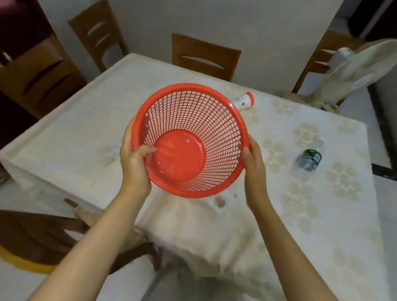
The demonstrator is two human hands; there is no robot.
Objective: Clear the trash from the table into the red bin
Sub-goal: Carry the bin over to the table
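Hands, left [135, 162] and right [254, 168], grip empty red bin [180, 158] by its rim above table [307, 208]

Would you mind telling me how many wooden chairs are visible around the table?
5: two at the far left, one behind the table's far edge, one at the far right behind the fan, and one near left. Others may be out of view.

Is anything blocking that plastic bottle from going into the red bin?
Nothing visible does. The plastic bottle lies on its side on the table, apart from other items. The red bin is empty and open-topped, but both the left hand and right hand are gripping it.
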